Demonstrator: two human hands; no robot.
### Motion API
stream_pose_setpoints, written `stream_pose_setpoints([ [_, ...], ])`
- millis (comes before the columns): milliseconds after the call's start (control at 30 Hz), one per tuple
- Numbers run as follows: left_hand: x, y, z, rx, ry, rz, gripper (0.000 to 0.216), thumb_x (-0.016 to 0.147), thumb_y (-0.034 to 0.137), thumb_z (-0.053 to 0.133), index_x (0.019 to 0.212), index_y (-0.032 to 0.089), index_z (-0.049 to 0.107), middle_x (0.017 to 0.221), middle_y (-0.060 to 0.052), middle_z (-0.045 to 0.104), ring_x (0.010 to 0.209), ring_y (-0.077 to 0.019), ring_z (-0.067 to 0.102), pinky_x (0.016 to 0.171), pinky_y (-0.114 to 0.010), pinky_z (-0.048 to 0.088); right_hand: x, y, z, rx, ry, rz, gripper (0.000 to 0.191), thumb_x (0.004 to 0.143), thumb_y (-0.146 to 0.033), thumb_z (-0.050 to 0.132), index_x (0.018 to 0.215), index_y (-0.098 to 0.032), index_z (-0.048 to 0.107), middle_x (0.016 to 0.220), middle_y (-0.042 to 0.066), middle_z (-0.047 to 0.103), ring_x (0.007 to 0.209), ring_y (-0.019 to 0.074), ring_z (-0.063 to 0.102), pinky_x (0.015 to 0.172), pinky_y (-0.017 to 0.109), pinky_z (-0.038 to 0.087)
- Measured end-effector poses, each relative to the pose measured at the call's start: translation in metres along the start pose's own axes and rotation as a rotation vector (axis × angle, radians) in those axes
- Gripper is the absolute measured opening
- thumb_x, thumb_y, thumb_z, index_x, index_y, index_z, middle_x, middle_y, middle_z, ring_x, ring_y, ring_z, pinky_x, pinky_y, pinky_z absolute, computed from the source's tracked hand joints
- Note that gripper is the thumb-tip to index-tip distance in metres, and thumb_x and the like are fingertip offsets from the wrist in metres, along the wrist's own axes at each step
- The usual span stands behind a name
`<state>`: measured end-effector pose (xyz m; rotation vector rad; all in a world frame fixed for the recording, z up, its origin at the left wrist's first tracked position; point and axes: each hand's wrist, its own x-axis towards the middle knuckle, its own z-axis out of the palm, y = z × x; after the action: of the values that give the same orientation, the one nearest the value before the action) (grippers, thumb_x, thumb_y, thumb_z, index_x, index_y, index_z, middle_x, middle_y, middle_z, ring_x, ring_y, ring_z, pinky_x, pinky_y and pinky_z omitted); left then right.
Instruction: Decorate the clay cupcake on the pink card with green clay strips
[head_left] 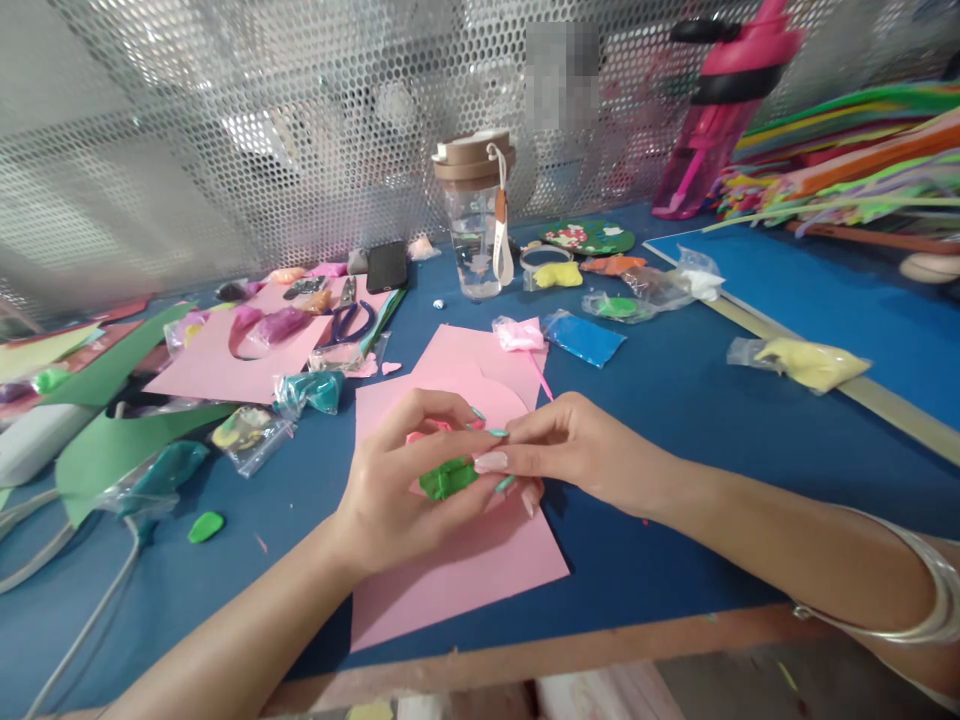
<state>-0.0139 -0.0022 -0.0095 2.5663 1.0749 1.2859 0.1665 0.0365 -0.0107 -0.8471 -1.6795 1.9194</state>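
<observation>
My left hand [409, 475] reaches over a pink paper sheet [457, 585], its fingers curved toward the right. The fingertips of my right hand [566, 445] press together and meet those of my left hand above the sheet. Whatever is pinched between the fingertips is too small or hidden to make out. Behind and below the left fingers shows a bright green clay piece [448, 480] on the paper, with a bit of pinkish-red clay [427, 430] beside it, partly covered. A bag of pale pink clay [519, 334] lies at the sheet's far end, near a thin pink stick [541, 375].
A lidded clear cup [474, 225] and a pink bottle [709, 140] stand along the perforated metal panel [315, 110]. Bagged clay, including yellow [814, 362] and teal [309, 392], lies about. Scissors [351, 315], cut papers and a cable [90, 620] occupy the left.
</observation>
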Motion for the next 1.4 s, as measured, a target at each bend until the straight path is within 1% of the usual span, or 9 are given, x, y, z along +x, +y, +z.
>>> stream_pose_setpoints([
  [167, -0.001, 0.003, 0.0, 0.021, 0.034, 0.062, 0.016, 0.071, 0.01, 0.064, 0.086, 0.015, 0.063, 0.083, -0.004, 0.057, 0.073, -0.0105, 0.058, 0.062, -0.022, 0.051, -0.002, 0.002, 0.003, 0.037, -0.059, -0.002, 0.031, 0.07, -0.04, 0.07, 0.065, -0.009, 0.067, 0.051, 0.0, 0.055, 0.044, 0.0072, 0.051, 0.047, 0.02, 0.043],
  [300, 0.001, 0.007, -0.002, -0.01, 0.058, 0.062, 0.013, 0.069, 0.008, 0.064, 0.079, 0.014, 0.063, 0.082, -0.004, 0.059, 0.072, -0.0103, 0.06, 0.064, -0.021, 0.052, -0.001, 0.004, 0.003, 0.217, -0.13, -0.014, 0.043, 0.075, -0.05, 0.059, 0.067, -0.008, 0.065, 0.057, 0.003, 0.06, 0.043, 0.0092, 0.055, 0.046, 0.022, 0.044],
  [400, 0.002, 0.008, -0.002, -0.039, 0.056, 0.066, 0.01, 0.067, 0.008, 0.063, 0.075, 0.014, 0.062, 0.079, -0.004, 0.06, 0.071, -0.0115, 0.06, 0.064, -0.023, 0.052, 0.0, 0.006, 0.002, 0.291, -0.145, -0.014, 0.046, 0.077, -0.053, 0.054, 0.07, -0.009, 0.064, 0.057, 0.003, 0.061, 0.043, 0.0106, 0.056, 0.046, 0.022, 0.045],
  [567, 0.001, 0.009, -0.002, -0.062, 0.071, 0.078, 0.01, 0.066, 0.005, 0.061, 0.071, 0.013, 0.06, 0.074, -0.004, 0.058, 0.072, -0.0133, 0.06, 0.061, -0.025, 0.051, 0.0, 0.006, 0.002, 0.272, -0.163, -0.032, 0.044, 0.078, -0.05, 0.054, 0.072, -0.009, 0.065, 0.06, 0.003, 0.062, 0.044, 0.0106, 0.057, 0.047, 0.022, 0.045],
  [767, 0.002, 0.013, -0.003, -0.043, 0.073, 0.112, 0.01, 0.065, 0.005, 0.062, 0.072, 0.013, 0.061, 0.074, -0.004, 0.058, 0.066, -0.0114, 0.057, 0.057, -0.024, 0.05, 0.0, 0.003, 0.003, 0.24, -0.175, -0.042, 0.043, 0.081, -0.046, 0.052, 0.069, -0.007, 0.064, 0.058, 0.005, 0.061, 0.043, 0.0099, 0.056, 0.049, 0.021, 0.046],
  [900, 0.003, 0.013, -0.004, -0.037, 0.067, 0.143, 0.01, 0.066, 0.005, 0.063, 0.072, 0.013, 0.061, 0.073, -0.004, 0.059, 0.066, -0.0117, 0.058, 0.057, -0.024, 0.05, 0.0, 0.002, 0.004, 0.249, -0.19, -0.042, 0.043, 0.08, -0.048, 0.053, 0.07, -0.008, 0.064, 0.058, 0.004, 0.06, 0.045, 0.0095, 0.055, 0.049, 0.021, 0.047],
  [1033, 0.005, 0.013, -0.005, -0.017, 0.063, 0.164, 0.009, 0.066, 0.005, 0.063, 0.071, 0.013, 0.061, 0.07, -0.004, 0.059, 0.064, -0.0117, 0.057, 0.055, -0.025, 0.05, -0.001, 0.002, 0.003, 0.203, -0.189, -0.034, 0.045, 0.08, -0.05, 0.053, 0.071, -0.007, 0.066, 0.058, 0.004, 0.06, 0.045, 0.0098, 0.055, 0.05, 0.022, 0.048],
  [1233, 0.006, 0.014, -0.005, 0.026, 0.042, 0.186, 0.012, 0.066, 0.008, 0.064, 0.076, 0.014, 0.062, 0.07, -0.004, 0.063, 0.064, -0.0132, 0.058, 0.057, -0.027, 0.052, -0.001, 0.003, 0.002, 0.181, -0.193, -0.052, 0.042, 0.081, -0.047, 0.053, 0.07, -0.008, 0.064, 0.059, 0.003, 0.06, 0.046, 0.009, 0.055, 0.05, 0.021, 0.046],
  [1400, 0.006, 0.013, -0.006, 0.073, 0.079, 0.172, 0.013, 0.067, 0.009, 0.061, 0.078, 0.015, 0.063, 0.074, -0.004, 0.06, 0.068, -0.0133, 0.058, 0.059, -0.027, 0.052, -0.002, 0.002, 0.001, 0.217, -0.23, -0.093, 0.037, 0.083, -0.041, 0.051, 0.067, -0.008, 0.062, 0.058, 0.003, 0.06, 0.045, 0.0092, 0.055, 0.048, 0.021, 0.046],
])
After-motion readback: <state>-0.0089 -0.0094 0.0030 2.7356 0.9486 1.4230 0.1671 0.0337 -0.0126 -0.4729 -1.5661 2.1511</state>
